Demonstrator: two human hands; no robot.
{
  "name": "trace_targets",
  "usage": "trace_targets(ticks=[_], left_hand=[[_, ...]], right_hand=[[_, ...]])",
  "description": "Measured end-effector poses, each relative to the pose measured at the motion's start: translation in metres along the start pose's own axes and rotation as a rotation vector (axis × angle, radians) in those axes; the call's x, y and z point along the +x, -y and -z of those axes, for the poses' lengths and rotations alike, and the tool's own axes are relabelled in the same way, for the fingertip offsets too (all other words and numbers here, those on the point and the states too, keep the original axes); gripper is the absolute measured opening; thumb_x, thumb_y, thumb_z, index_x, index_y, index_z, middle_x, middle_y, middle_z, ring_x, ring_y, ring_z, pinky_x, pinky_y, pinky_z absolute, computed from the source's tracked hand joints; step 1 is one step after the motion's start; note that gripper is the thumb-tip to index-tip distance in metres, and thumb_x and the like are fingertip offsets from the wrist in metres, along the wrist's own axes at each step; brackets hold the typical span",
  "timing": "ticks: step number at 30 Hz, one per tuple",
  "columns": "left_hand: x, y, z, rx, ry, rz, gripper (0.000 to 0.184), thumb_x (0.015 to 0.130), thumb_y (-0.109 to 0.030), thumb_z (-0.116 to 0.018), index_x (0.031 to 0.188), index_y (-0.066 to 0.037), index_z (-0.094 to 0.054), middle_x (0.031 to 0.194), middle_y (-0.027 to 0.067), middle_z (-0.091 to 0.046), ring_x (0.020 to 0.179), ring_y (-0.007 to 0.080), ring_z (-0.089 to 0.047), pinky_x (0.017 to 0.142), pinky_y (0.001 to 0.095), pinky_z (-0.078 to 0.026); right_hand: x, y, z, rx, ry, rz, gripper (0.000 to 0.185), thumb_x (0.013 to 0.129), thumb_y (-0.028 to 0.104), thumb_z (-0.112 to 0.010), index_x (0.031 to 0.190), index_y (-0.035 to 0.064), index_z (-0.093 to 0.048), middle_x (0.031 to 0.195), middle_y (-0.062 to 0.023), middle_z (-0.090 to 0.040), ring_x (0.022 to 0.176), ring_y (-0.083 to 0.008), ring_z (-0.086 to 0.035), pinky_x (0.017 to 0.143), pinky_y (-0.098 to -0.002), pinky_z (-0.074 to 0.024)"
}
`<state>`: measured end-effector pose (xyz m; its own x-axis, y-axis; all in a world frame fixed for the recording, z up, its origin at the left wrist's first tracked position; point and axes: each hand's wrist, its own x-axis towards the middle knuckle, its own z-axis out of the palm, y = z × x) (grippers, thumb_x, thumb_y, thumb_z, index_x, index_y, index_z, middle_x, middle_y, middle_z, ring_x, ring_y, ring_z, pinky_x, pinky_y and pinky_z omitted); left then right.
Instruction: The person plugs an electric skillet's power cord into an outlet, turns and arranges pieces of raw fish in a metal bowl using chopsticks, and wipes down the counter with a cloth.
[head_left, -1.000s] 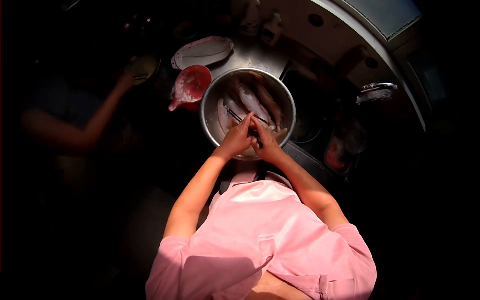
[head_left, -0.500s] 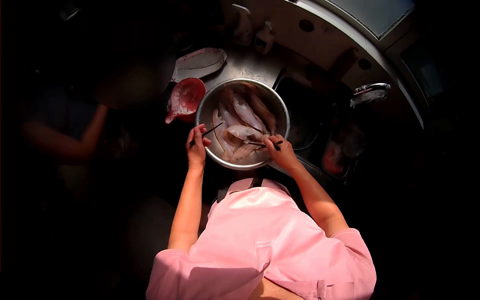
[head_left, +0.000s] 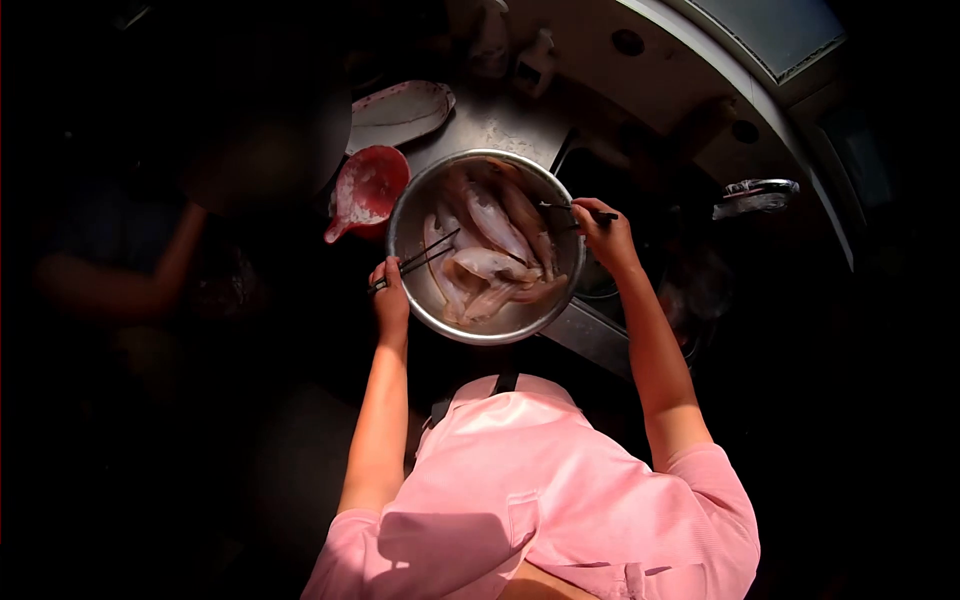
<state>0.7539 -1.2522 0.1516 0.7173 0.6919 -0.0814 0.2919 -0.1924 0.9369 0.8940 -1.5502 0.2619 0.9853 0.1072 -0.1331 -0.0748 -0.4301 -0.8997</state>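
Observation:
A round metal bowl (head_left: 480, 339) stands in front of me with several pale, wet pieces of fish (head_left: 490, 263) in it. My left hand (head_left: 391, 305) is at the bowl's left rim, closed on dark chopsticks (head_left: 428, 252) that reach in over the fish. Over by the right rim, my right hand (head_left: 612, 240) is closed around another dark pair of chopsticks (head_left: 604, 215). Their tips extend over the bowl's right side, apart from the front fish piece. The fingers hide part of both pairs.
A red scoop-like bowl (head_left: 372, 188) with white residue lies left of the metal bowl, near a white oval dish (head_left: 405, 115). Pump bottles (head_left: 536, 68) stand at the back of the steel counter (head_left: 500, 128). Another person's arm (head_left: 110, 285) is dim at left.
My right hand has moved up and right with its chopsticks, off the front fish piece to the right rim. My left hand has dropped slightly, its chopsticks now pointing further over the fish.

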Motion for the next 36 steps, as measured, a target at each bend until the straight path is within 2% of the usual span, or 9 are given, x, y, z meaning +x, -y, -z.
trace_targets(ticks=[5, 8, 11, 16, 21, 26, 30, 32, 36], left_hand=[[0.009, 0.004, -0.008, 0.063, -0.021, -0.042, 0.03, 0.09, -0.029, -0.044, 0.091, -0.001, -0.058, 0.09, 0.0123, -0.054, 0.082, 0.023, -0.053, 0.075, 0.032, -0.042], [0.011, 0.005, -0.01, 0.014, -0.053, -0.045, 0.03, 0.09, -0.028, -0.045, 0.093, 0.0, -0.057, 0.089, 0.0124, -0.055, 0.08, 0.0218, -0.053, 0.073, 0.0306, -0.042], [0.01, -0.012, -0.02, -0.094, -0.157, -0.06, 0.032, 0.09, -0.027, -0.045, 0.098, 0.001, -0.056, 0.092, 0.0131, -0.057, 0.081, 0.0213, -0.054, 0.073, 0.0303, -0.043], [0.017, 0.004, -0.018, 0.046, -0.151, -0.036, 0.034, 0.091, -0.027, -0.044, 0.105, 0.002, -0.055, 0.097, 0.0151, -0.059, 0.086, 0.023, -0.056, 0.076, 0.0309, -0.044], [0.016, -0.015, -0.02, -0.023, -0.132, 0.092, 0.037, 0.092, -0.031, -0.04, 0.107, -0.001, -0.055, 0.099, 0.0129, -0.061, 0.09, 0.0221, -0.058, 0.078, 0.0308, -0.044], [0.021, -0.016, -0.02, 0.036, -0.197, -0.044, 0.038, 0.092, -0.033, -0.038, 0.106, -0.003, -0.057, 0.098, 0.0117, -0.061, 0.09, 0.0227, -0.058, 0.078, 0.0305, -0.044], [0.024, -0.019, -0.021, 0.012, -0.166, -0.043, 0.038, 0.092, -0.033, -0.038, 0.104, -0.003, -0.058, 0.097, 0.0113, -0.062, 0.089, 0.0229, -0.058, 0.079, 0.03, -0.044], [0.028, -0.011, -0.022, -0.001, -0.172, -0.081, 0.038, 0.092, -0.032, -0.038, 0.104, -0.003, -0.058, 0.096, 0.0111, -0.062, 0.089, 0.0227, -0.058, 0.079, 0.0298, -0.044], [0.029, -0.009, -0.022, -0.033, -0.166, -0.091, 0.037, 0.092, -0.032, -0.039, 0.102, -0.002, -0.058, 0.096, 0.0112, -0.062, 0.089, 0.0218, -0.058, 0.079, 0.0296, -0.044]], right_hand=[[0.014, -0.014, -0.01, -0.197, 0.083, 0.033, 0.02, 0.081, 0.019, -0.06, 0.091, 0.0022, -0.063, 0.069, -0.0051, -0.061, 0.064, -0.0085, -0.058, 0.058, -0.024, -0.0463], [0.008, 0.018, 0.005, 0.057, -0.022, -0.036, 0.021, 0.082, 0.02, -0.06, 0.086, -0.0002, -0.062, 0.071, -0.0061, -0.062, 0.062, -0.0096, -0.058, 0.057, -0.0223, -0.0471], [0.022, -0.008, 0.004, -0.061, -0.08, 0.037, 0.021, 0.082, 0.02, -0.059, 0.085, -0.0009, -0.06, 0.071, -0.0054, -0.061, 0.061, -0.0105, -0.058, 0.056, -0.0225, -0.0477], [0.052, -0.055, -0.033, 0.407, 0.098, -0.329, 0.019, 0.083, 0.023, -0.058, 0.081, 0.0042, -0.056, 0.071, -0.0062, -0.06, 0.063, -0.0154, -0.061, 0.053, -0.0234, -0.0471], [0.054, -0.061, -0.069, 0.523, 0.35, -0.349, 0.021, 0.084, 0.026, -0.057, 0.084, 0.0056, -0.055, 0.081, -0.009, -0.059, 0.073, -0.0178, -0.062, 0.064, -0.0271, -0.0496], [0.019, -0.043, -0.068, 0.59, 0.319, -0.321, 0.019, 0.085, 0.021, -0.056, 0.081, 0.0029, -0.055, 0.077, -0.0084, -0.059, 0.069, -0.0166, -0.062, 0.061, -0.0263, -0.0501], [-0.023, -0.013, -0.059, 0.258, 0.324, -0.025, 0.015, 0.084, 0.015, -0.058, 0.083, -0.0005, -0.056, 0.075, -0.0067, -0.06, 0.065, -0.0105, -0.059, 0.059, -0.0244, -0.0484], [-0.05, 0.009, -0.052, -0.079, 0.263, 0.271, 0.011, 0.081, 0.009, -0.059, 0.083, -0.001, -0.057, 0.074, -0.0095, -0.059, 0.064, -0.0144, -0.059, 0.058, -0.0268, -0.0465], [-0.085, 0.02, -0.046, -0.117, 0.24, 0.554, 0.01, 0.077, 0.006, -0.061, 0.084, -0.0004, -0.057, 0.076, -0.0123, -0.059, 0.068, -0.0237, -0.06, 0.06, -0.0286, -0.0452]])
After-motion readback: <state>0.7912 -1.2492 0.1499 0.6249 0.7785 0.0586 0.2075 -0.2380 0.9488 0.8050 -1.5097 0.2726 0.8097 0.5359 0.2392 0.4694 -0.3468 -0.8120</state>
